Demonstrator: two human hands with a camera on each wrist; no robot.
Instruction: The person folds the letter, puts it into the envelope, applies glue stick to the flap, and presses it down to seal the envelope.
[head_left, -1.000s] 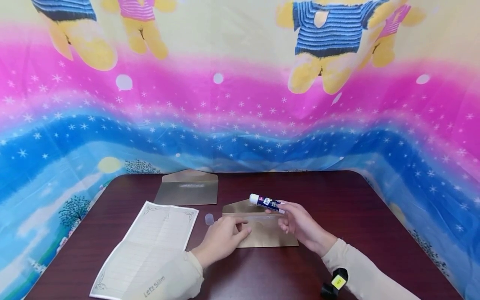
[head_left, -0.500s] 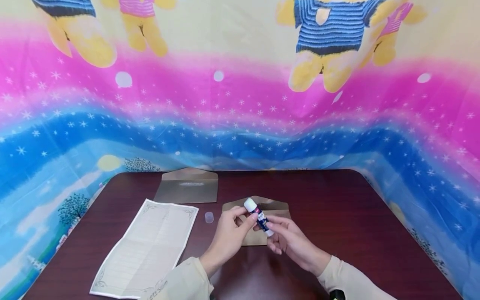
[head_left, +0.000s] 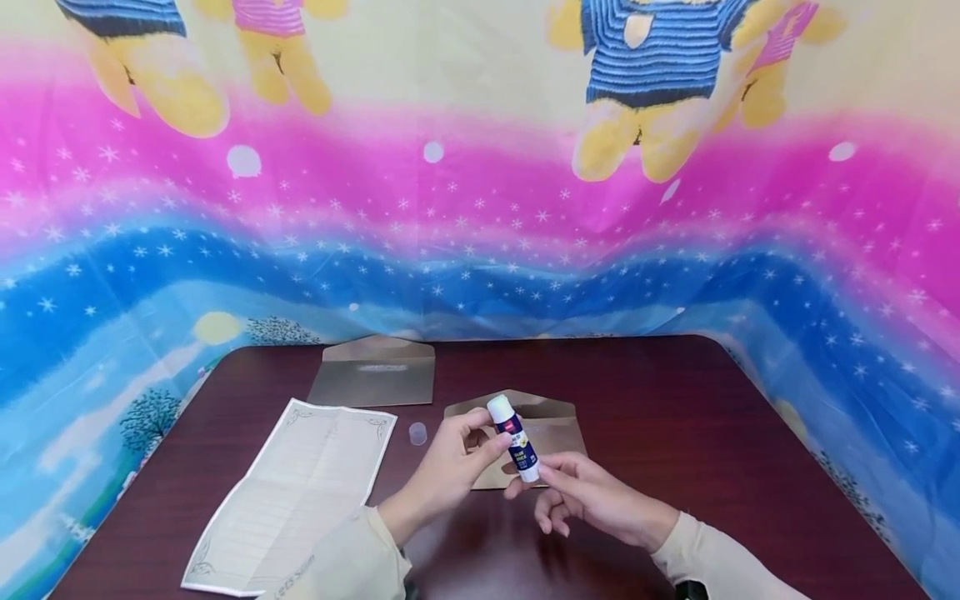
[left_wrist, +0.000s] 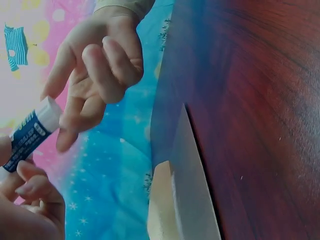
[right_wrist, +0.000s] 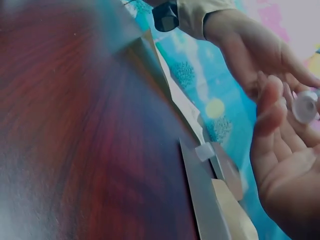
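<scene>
A glue stick [head_left: 517,446], uncapped with its white end tilted up, is held between both hands over the nearer gold envelope [head_left: 558,432]. The thumb and fingers of my left hand [head_left: 446,458] grip its dark blue barrel. At the white base, the thumb and forefinger of my right hand [head_left: 603,504] pinch it, while the other fingers curl loosely. That base [left_wrist: 49,114] shows between the right fingertips in the left wrist view. The envelope lies flap up on the table, partly hidden behind the hands. Left of it stands the small translucent cap [head_left: 417,433].
A second gold envelope [head_left: 378,385], flap raised and with a whitish smear, lies at the back of the dark wooden table [head_left: 675,417]. A creased sheet of bordered letter paper [head_left: 300,492] is at left. Behind hangs a colourful printed cloth [head_left: 480,217].
The left hand has risen from the envelope and taken hold of the glue stick's barrel. The right hand has brought the stick lower and leftward, and its grip has shifted down to the base.
</scene>
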